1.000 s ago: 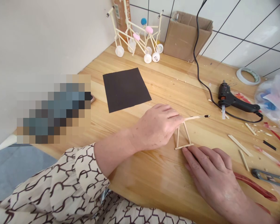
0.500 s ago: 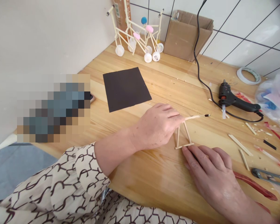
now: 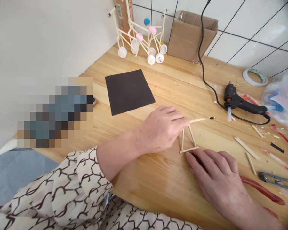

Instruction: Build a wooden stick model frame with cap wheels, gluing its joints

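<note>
My left hand [image 3: 162,129] is closed around the upper part of a small wooden-stick frame [image 3: 189,149]. The part inside the grip is hidden. Two legs run down from the hand to a short crossbar by the tabletop, and a thin stick with a black tip [image 3: 206,119] points right from the fingers. My right hand [image 3: 218,175] rests palm down just right of the crossbar, thumb a little apart from the fingers, its tip close to the crossbar's end. Red-handled pliers [image 3: 261,188] show beside and partly beneath this hand.
Black square sheet [image 3: 130,92] lies behind my left hand. Stick models with white wheels [image 3: 151,59] stand at the back beside a cardboard box [image 3: 193,40]. On the right are a corded glue gun [image 3: 244,103], a tape roll [image 3: 254,77], loose sticks [image 3: 246,148] and thread snips [image 3: 276,179].
My right thumb has drawn back slightly from the crossbar's end. The left hand keeps its hold on the frame, and the whole view has shifted a little.
</note>
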Motion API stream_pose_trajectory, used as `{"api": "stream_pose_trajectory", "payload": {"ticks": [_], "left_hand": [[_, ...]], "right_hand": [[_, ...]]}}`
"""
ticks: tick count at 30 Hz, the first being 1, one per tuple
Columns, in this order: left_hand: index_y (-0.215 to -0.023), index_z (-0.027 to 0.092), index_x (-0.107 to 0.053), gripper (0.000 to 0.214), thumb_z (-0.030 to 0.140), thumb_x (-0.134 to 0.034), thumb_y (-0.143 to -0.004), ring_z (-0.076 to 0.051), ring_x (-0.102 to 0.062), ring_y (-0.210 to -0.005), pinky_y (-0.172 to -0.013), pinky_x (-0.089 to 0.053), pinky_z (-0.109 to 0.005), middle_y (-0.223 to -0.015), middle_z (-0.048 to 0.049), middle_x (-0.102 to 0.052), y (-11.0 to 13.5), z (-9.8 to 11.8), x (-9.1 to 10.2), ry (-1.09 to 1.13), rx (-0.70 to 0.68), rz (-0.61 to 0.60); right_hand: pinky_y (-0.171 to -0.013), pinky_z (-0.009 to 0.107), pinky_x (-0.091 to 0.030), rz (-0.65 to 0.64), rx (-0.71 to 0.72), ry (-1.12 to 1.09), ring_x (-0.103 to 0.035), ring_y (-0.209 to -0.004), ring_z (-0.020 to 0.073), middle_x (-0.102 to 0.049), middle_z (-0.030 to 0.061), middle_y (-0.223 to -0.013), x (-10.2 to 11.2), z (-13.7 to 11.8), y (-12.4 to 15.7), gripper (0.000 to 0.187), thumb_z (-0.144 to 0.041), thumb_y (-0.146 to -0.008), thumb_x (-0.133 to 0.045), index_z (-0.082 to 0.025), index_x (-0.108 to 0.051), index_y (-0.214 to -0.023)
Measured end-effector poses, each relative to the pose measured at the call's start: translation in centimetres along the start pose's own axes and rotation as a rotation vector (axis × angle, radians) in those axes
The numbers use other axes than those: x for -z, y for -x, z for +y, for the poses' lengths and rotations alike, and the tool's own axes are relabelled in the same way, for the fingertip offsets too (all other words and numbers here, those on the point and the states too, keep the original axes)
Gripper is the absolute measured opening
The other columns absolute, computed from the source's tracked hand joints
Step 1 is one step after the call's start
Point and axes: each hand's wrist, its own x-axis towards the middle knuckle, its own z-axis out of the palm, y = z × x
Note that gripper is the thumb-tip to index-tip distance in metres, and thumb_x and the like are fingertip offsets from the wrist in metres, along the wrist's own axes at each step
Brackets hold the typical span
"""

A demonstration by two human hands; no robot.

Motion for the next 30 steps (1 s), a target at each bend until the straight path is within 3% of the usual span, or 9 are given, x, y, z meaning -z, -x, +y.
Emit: {"api": "stream_pose_trajectory", "payload": {"ticks": [21,25,30], "left_hand": [[-0.099,0.011,-0.062,0.020,0.016,-0.047,-0.087,-0.019,-0.058,-0.082,-0.075,-0.046,-0.033,-0.086,-0.0063,-0.067,0.0,0.1,0.2,0.045,0.027,-0.027],[-0.101,0.011,-0.061,0.021,0.016,-0.049,-0.085,-0.020,-0.059,-0.086,-0.078,-0.047,-0.034,-0.091,-0.0070,-0.067,0.0,0.2,0.4,0.065,0.035,-0.018],[-0.103,0.009,-0.060,0.024,0.015,-0.052,-0.081,-0.022,-0.059,-0.086,-0.078,-0.049,-0.036,-0.094,-0.0099,-0.067,0.0,0.2,0.7,0.023,0.037,0.006]], "right_hand": [[-0.086,0.047,-0.035,-0.001,-0.019,-0.031,-0.050,-0.100,0.0284,-0.063,0.0141,-0.108,0.0,-0.1,0.2,0.032,-0.011,-0.089,-0.038,-0.012,-0.057,-0.115],[-0.085,0.047,-0.035,0.002,-0.008,-0.027,-0.050,-0.098,0.0287,-0.063,0.0144,-0.107,1.2,0.4,0.4,0.030,-0.009,-0.085,-0.045,-0.010,-0.057,-0.113],[-0.079,0.044,-0.040,-0.066,-0.094,-0.034,-0.051,-0.092,0.0286,-0.060,0.0149,-0.099,3.2,1.8,0.8,0.025,-0.022,-0.086,-0.048,-0.010,-0.058,-0.105]]}}
